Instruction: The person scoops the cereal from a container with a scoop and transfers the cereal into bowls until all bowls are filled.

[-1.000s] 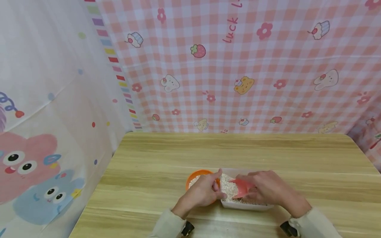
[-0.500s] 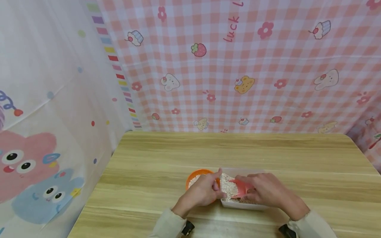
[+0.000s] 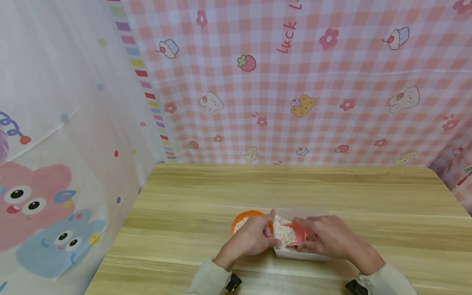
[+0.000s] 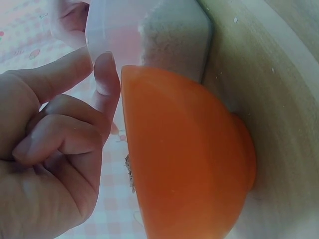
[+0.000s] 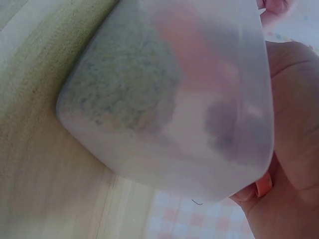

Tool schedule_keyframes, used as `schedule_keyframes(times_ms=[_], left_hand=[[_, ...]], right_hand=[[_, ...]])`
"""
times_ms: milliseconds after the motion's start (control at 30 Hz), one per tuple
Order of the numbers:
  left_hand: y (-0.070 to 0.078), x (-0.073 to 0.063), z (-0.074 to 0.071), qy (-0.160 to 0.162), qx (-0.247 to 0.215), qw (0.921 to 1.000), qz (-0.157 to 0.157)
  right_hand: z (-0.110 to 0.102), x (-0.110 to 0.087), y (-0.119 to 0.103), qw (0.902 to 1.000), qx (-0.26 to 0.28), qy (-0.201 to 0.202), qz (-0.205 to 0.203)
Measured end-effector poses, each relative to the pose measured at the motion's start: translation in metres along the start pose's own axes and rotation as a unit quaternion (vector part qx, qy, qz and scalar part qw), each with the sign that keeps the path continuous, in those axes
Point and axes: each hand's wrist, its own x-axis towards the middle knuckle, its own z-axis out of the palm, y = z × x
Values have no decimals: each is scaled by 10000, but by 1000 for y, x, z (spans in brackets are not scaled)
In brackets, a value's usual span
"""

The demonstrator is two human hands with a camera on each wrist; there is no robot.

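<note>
Right grip (image 3: 328,235) on half-hidden scoop (image 3: 299,233)

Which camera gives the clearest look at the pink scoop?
The head view: the pink scoop shows directly there, inside the open box, though the right hand hides part of it. The right wrist view shows mostly a blurred shape through the box's cloudy wall; the left wrist view, only a faint pink patch.

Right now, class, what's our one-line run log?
right hand: grips pink plastic scoop in translucent rectangular container of pale flakes; left hand: holds container's edge; round orange bowl: beside container
</note>
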Motion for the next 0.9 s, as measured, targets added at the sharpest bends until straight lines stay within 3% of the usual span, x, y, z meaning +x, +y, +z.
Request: schedule_keyframes(times_ms=[467, 900], left_hand=[[1, 1, 1, 18, 34, 10000, 40], [0, 0, 0, 9, 38, 10000, 18]], right_hand=[[-2, -9, 5, 9986, 120, 500, -130], [-3, -15, 11, 9971, 268, 715, 40]])
